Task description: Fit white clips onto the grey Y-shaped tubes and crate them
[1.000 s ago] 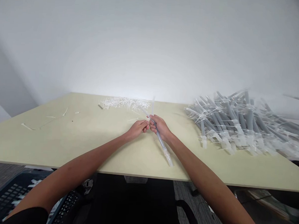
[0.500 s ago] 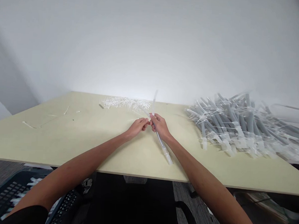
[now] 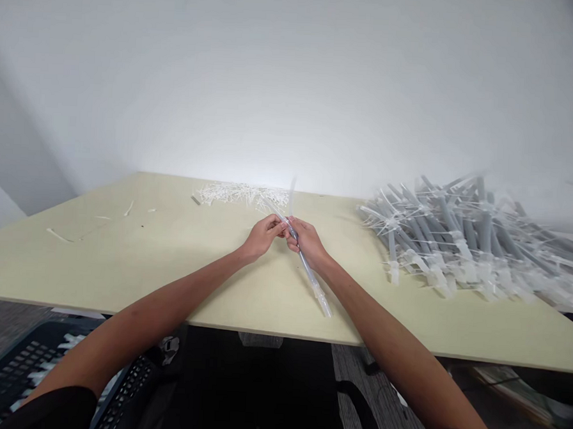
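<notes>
A thin, clear-grey plastic tube (image 3: 307,267) slants through my right hand (image 3: 309,241), whose fingers are wrapped round it. Its lower end carries a whitish connector (image 3: 319,294) and points towards the front edge of the table. Above my fingers the piece forks into two clear ends, one leaning left and one nearly upright. My left hand (image 3: 262,236) is closed, its thumb and fingers pinching at the fork, right against my right fingertips. Whether a small tie is also between the fingertips is hidden.
Many similar grey tubes with whitish connectors and thin ties lie in a pile (image 3: 458,243) at the right. Small white strips, apparently cable ties (image 3: 242,194), are heaped near the wall. Loose strips (image 3: 59,235) lie at the left. A dark basket (image 3: 14,367) with white parts stands below.
My left hand has come up and in, from slightly apart to touching the fork of the tube. My right hand keeps its grip, nearly in place.
</notes>
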Motion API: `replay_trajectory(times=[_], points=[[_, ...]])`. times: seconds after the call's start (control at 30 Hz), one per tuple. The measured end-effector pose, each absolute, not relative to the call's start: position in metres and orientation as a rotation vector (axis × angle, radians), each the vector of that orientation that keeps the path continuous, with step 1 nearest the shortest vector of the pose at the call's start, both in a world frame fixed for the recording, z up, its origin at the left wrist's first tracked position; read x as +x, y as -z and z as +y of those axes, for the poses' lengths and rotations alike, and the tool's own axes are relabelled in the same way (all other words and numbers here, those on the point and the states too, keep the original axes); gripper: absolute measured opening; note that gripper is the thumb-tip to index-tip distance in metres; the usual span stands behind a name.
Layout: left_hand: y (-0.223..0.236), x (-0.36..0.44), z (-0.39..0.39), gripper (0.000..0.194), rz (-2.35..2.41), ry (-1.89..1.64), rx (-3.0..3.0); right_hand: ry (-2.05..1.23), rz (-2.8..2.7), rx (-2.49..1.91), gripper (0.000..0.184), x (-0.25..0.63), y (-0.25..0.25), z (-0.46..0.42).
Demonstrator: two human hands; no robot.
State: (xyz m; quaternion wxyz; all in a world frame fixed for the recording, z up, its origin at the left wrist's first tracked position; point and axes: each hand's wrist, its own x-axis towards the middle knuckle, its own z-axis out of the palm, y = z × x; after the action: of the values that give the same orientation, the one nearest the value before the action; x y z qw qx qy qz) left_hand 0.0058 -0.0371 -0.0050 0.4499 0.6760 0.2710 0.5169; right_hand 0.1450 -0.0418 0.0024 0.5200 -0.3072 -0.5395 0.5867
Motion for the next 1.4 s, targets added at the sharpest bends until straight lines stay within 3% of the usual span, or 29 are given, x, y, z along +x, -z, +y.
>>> replay_trajectory(times=[0.2, 0.47, 0.67, 0.9, 1.03, 1.1, 1.2, 1.4], points=[[0.008, 0.005, -0.033, 0.031, 0.747, -1.268, 1.667, -1.483, -1.209, -0.693, 0.032, 0.145, -0.001, -0.04], [0.013, 0.0, -0.03, 0.045, 0.84, -0.97, 1.662, -1.459, -1.188, -0.761, 0.032, 0.151, -0.006, -0.038], [0.01, 0.003, -0.036, 0.042, 1.025, -1.001, 1.819, -1.202, -1.424, -0.933, 0.03, 0.152, -0.002, -0.034], [0.01, 0.007, -0.036, 0.041, 0.971, -1.03, 1.704, -0.624, -1.692, -1.066, 0.026, 0.15, -0.004, -0.038], [0.013, -0.01, -0.023, 0.046, 1.182, -0.972, 2.065, -0.794, -1.556, -1.106, 0.038, 0.156, -0.005, -0.036], [0.017, -0.025, -0.011, 0.036, 1.393, -0.989, 2.333, -0.931, -1.469, -1.099, 0.041, 0.161, -0.005, -0.033], [0.027, -0.043, 0.009, 0.033, 1.612, -0.862, 2.554, -1.133, -1.348, -1.044, 0.036, 0.167, -0.004, -0.029], [0.043, -0.049, 0.033, 0.03, 1.566, -0.643, 2.684, -1.354, -1.175, -0.914, 0.017, 0.166, -0.01, -0.031]])
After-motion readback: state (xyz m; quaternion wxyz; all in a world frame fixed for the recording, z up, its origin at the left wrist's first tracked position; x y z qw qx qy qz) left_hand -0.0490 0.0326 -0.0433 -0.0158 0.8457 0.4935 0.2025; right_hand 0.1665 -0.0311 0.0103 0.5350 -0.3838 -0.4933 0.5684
